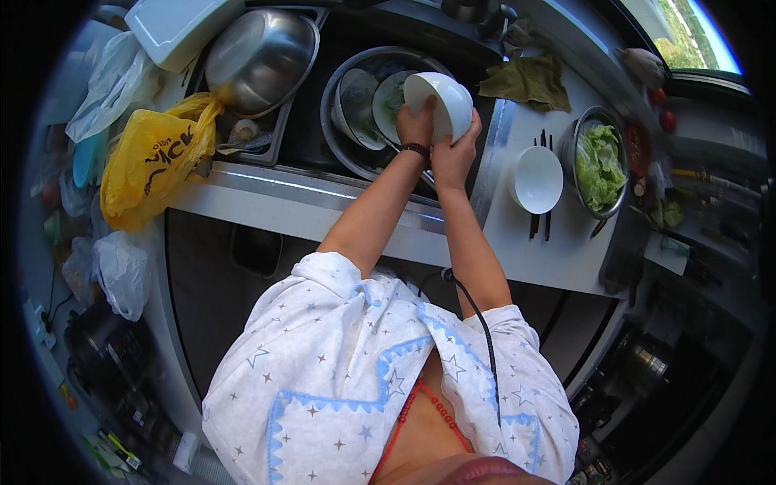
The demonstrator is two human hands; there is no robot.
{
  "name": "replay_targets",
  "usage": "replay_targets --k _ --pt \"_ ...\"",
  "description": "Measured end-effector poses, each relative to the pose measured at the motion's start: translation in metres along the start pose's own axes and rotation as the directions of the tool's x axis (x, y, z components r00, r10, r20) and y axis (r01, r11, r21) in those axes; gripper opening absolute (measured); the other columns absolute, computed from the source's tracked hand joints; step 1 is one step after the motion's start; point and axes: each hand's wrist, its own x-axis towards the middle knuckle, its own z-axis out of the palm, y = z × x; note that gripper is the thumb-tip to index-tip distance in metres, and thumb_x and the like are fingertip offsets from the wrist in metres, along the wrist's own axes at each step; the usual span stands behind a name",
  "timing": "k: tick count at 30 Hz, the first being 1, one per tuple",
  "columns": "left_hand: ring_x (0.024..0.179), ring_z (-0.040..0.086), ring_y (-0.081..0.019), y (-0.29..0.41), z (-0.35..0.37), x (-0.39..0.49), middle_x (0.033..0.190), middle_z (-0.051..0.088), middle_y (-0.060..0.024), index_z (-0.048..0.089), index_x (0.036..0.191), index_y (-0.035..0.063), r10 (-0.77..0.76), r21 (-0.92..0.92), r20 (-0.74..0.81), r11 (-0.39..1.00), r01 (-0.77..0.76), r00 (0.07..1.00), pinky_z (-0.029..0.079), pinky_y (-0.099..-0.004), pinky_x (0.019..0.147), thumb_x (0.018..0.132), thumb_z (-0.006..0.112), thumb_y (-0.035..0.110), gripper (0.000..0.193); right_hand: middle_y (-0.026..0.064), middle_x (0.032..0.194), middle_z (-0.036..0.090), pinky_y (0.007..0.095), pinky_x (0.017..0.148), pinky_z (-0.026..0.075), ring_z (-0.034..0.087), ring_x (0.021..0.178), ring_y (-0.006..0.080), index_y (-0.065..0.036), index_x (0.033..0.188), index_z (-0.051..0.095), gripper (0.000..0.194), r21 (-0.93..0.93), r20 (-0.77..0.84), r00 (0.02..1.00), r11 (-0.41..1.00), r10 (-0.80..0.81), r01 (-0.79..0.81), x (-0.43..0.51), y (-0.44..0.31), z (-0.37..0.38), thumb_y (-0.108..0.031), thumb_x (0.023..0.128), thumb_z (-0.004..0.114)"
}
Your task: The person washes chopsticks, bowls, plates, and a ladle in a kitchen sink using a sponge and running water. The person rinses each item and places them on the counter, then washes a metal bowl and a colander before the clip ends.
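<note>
Both of my hands hold white bowls [445, 103] above the right part of a metal basin [330, 130] in the dark sink. They look like two bowls close together, one partly behind the other. My left hand [416, 124] grips from the left side, its thumb on the white surface, a dark bead bracelet at the wrist. My right hand [458, 148] holds the lower right side. Inside the basin, a bowl [357, 106] leans at the left and another dish [388, 106] lies beside it, with water or suds around them. A handle sticks out below my hands.
A white bowl [538, 180] rests across dark chopsticks [548, 224] on the right counter, beside a metal bowl of lettuce [599, 167]. A green cloth [527, 82] lies behind. Left of the basin stand an overturned steel bowl [260, 60] and a yellow plastic bag [154, 160].
</note>
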Motion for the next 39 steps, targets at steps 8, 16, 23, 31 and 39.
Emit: replay_targets --k 8,16,23,31,39 --pt "0.090 0.064 -0.0346 -0.004 0.006 -0.007 0.097 0.065 -0.0221 0.060 0.101 -0.0035 0.020 -0.167 0.020 0.986 -0.016 1.000 0.050 -0.0401 0.079 0.072 0.065 0.019 0.037 0.0254 0.130 0.044 0.0446 0.098 0.040 0.048 0.116 0.0427 -0.004 0.136 0.026 0.063 0.078 0.025 0.997 0.994 0.069 -0.070 -0.002 -0.015 -0.011 0.002 0.079 0.053" --pt "0.091 0.064 -0.0286 -0.024 -0.006 0.016 0.098 0.066 -0.0161 0.060 0.101 -0.0024 0.072 -0.148 0.192 0.988 -0.043 0.979 0.049 -0.0370 0.081 0.069 0.065 0.009 0.034 0.0274 0.122 0.051 0.0446 0.095 0.040 0.049 0.114 0.0439 -0.005 0.134 0.031 0.057 -0.042 -0.005 0.999 0.998 0.038 -0.038 0.003 -0.010 -0.006 -0.001 0.082 0.051" --pt "0.119 0.047 -0.0240 0.027 -0.076 0.026 0.125 0.052 -0.0110 0.039 0.134 0.0114 0.541 -0.092 0.660 0.747 -0.658 0.522 0.050 -0.0367 0.088 0.080 0.063 0.001 0.059 0.0160 0.120 0.058 0.0344 0.095 0.042 0.055 0.114 0.0281 -0.016 0.132 0.045 0.056 -0.033 0.485 0.850 0.967 -0.206 0.253 0.053 0.011 -0.045 0.005 0.081 0.054" --pt "0.111 0.053 -0.0300 0.002 -0.107 0.022 0.132 0.043 -0.0154 0.033 0.134 0.0072 0.089 -0.012 0.384 0.996 -0.091 0.919 0.059 -0.0404 0.068 0.091 0.051 0.014 0.048 0.0135 0.121 0.055 0.0382 0.090 0.046 0.055 0.108 0.0324 -0.008 0.128 0.050 0.057 -0.331 0.575 0.685 0.639 -0.447 0.694 0.048 -0.094 0.008 -0.004 0.075 0.068" --pt "0.110 0.052 -0.0330 -0.031 -0.116 0.028 0.122 0.052 -0.0189 0.035 0.133 0.0106 0.196 0.082 0.295 0.970 -0.230 0.935 0.038 -0.0397 0.094 0.097 0.040 0.034 0.043 0.0086 0.109 0.062 0.0368 0.081 0.050 0.058 0.102 0.0276 -0.010 0.111 0.060 0.033 0.274 0.794 0.244 0.685 -0.557 0.675 -0.037 -0.146 0.179 -0.003 0.078 0.057"
